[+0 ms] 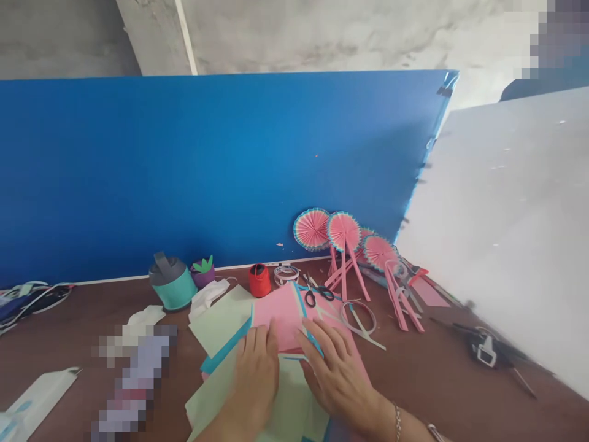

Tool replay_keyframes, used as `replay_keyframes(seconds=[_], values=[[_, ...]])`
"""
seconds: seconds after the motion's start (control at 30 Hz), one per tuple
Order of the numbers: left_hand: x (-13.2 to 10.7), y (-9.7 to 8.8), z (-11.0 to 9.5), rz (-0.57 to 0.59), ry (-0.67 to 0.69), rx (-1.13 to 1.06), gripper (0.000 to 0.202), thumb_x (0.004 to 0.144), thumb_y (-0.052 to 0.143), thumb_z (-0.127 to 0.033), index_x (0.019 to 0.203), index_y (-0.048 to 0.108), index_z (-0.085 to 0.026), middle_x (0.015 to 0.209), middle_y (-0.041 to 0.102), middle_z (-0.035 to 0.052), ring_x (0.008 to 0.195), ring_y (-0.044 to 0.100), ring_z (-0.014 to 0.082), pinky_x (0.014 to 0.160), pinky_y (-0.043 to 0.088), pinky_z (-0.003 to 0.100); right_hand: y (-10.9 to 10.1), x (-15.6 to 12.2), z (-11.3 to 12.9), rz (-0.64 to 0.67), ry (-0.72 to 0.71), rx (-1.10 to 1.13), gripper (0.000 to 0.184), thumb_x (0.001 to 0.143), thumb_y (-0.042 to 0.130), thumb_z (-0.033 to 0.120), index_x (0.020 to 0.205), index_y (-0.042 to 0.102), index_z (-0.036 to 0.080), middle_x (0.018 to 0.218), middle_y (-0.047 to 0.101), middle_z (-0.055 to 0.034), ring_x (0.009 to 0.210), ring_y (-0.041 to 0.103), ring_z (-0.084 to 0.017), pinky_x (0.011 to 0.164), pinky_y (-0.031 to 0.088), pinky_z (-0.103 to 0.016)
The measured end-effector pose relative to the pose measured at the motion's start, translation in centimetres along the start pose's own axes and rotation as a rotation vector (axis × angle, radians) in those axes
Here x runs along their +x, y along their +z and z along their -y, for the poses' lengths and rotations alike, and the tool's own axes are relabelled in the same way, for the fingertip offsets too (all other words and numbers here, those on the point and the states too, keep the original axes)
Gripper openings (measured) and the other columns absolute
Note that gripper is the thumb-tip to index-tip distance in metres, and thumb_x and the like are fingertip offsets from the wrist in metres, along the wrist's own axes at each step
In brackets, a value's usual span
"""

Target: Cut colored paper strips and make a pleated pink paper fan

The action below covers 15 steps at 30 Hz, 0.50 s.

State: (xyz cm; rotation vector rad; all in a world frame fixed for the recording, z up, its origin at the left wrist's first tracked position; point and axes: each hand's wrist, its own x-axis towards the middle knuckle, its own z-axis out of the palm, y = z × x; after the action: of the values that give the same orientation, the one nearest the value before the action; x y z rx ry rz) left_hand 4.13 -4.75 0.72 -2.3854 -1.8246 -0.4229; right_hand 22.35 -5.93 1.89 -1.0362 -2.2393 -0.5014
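Observation:
A pink sheet of paper [278,310] with blue and pale edging lies in front of me on a pile of papers. My left hand [255,368] is at its lower left corner, fingers close together and bent, pinching the near edge. Across from it, my right hand [329,362] rests on the right side of the sheet with its fingers stretched out and slightly apart. Pale green sheets [289,393] lie under both hands, and a blue strip of paper [227,347] sticks out at the left. Black scissors [317,296] lie just beyond the sheet.
Several pink pleated paper fans [344,232] lean by the blue partition [221,172]. A red spool [259,281], a tape roll [286,275], a teal container [173,285] and a purple pot [203,272] stand behind. A clear ring [372,316] and a glue gun [485,350] lie right.

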Motion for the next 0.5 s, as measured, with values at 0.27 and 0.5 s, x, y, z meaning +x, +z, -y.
replay_keyframes(seconds=[0.27, 0.5], values=[[-1.1, 1.0, 0.7, 0.28, 0.143, -0.183, 0.029, 0.086, 0.038, -0.006, 0.102, 0.059, -0.017, 0.097, 0.06, 0.0062, 0.091, 0.053, 0.0212, 0.083, 0.042, 0.035, 4.0, -2.7, -2.2, 0.323, -0.025, 0.155, 0.017, 0.086, 0.049, 0.012, 0.072, 0.057, 0.019, 0.071, 0.057, -0.0033, 0.07, 0.046, -0.017, 0.068, 0.027, -0.032], [-0.9, -0.9, 3.0, 0.237, 0.101, -0.466, 0.026, 0.088, 0.045, -0.018, 0.088, 0.069, -0.025, 0.083, 0.059, 0.0034, 0.085, 0.053, 0.0187, 0.075, 0.041, 0.03, 2.5, -1.8, -2.6, 0.458, 0.174, 0.403, 0.017, 0.087, 0.046, 0.012, 0.08, 0.061, 0.018, 0.078, 0.06, -0.0045, 0.078, 0.051, -0.018, 0.069, 0.033, -0.03]])
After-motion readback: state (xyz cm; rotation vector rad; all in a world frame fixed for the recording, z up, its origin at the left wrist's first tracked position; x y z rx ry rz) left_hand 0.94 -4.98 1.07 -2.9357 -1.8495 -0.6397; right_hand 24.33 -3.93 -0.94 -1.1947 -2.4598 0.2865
